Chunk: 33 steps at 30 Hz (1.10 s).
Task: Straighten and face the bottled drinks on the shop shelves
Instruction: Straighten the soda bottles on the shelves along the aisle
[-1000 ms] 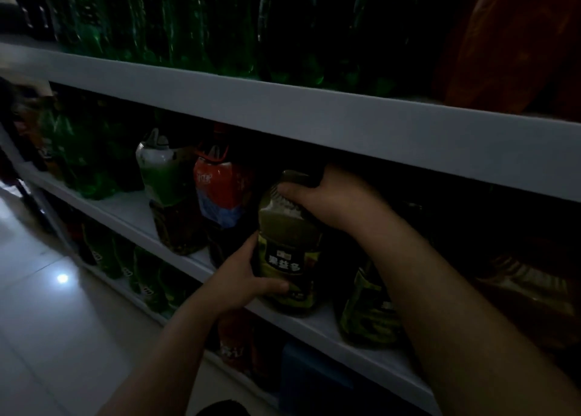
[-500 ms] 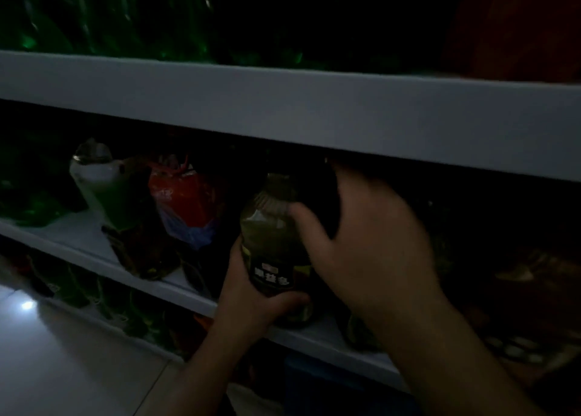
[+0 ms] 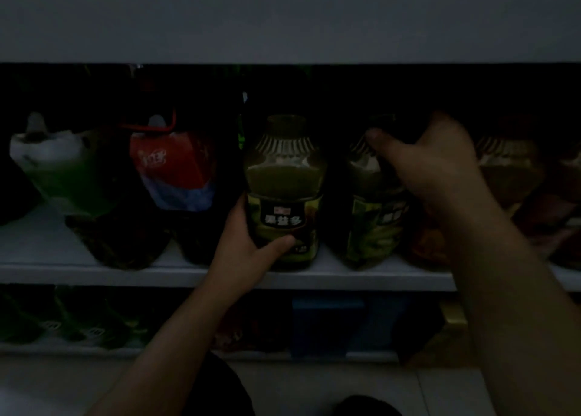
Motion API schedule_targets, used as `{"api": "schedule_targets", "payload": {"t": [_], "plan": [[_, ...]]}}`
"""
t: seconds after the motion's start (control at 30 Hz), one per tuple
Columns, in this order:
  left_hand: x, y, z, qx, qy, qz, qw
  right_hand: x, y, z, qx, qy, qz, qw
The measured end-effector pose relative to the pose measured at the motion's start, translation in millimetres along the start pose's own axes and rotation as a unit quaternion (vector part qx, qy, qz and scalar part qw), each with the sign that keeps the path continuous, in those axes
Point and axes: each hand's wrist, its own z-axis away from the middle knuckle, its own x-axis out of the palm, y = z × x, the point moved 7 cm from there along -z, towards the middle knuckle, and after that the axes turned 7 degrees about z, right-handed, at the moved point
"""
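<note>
Dim shop shelving fills the view, and the middle shelf (image 3: 94, 274) carries a row of large bottles close to its front lip. The left hand (image 3: 248, 249) grips the green juice bottle (image 3: 284, 179) low on its body, thumb across the label. That hold probably steadies the base, since the bottle stands upright with its label facing out. The right hand (image 3: 434, 167) reaches under the upper shelf (image 3: 283, 22), its fingers (image 3: 377, 140) curled over the top of the neighbouring bottle (image 3: 374, 227) just to the right. A grip at the cap suits twisting it, as its label looks turned partly aside. Half a second earlier the right hand covered the top of the green juice bottle itself. It has since crossed to the neighbour while the left hand kept its hold, and the view now faces the shelf more squarely.
</note>
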Motion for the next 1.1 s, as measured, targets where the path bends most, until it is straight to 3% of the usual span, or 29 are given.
{"api": "schedule_targets", "payload": {"t": [0.33,0.47,0.7,0.8,0.9,1.0,1.1], "plan": [[-4.5,0.3,4.2,0.012,-0.012,-0.004,1.000,4.9,-11.1,16.7,0.044,0.110,0.048,0.992],[-5.4,-2.9,15.2,0.015,-0.019,-0.009,1.000,12.4,-18.8,32.6,0.025,0.153,0.040,0.987],[-36.9,-50.6,60.4,-0.090,-0.017,-0.004,0.996,19.9,-10.7,44.4,0.009,0.184,0.008,0.983],[-73.0,-52.0,67.1,-0.100,0.036,0.006,0.994,26.2,-24.3,71.0,-0.045,0.231,0.021,0.972],[-124.0,-37.0,63.8,-0.067,0.124,-0.037,0.989,42.6,-63.9,103.0,-0.178,0.247,-0.002,0.952],[-162.9,-27.5,60.1,-0.062,0.188,-0.047,0.979,63.0,-108.7,116.4,-0.262,0.181,-0.080,0.944],[-178.9,-21.9,58.9,-0.050,0.230,-0.076,0.969,83.3,-150.6,111.9,-0.282,0.094,-0.130,0.946]]}}
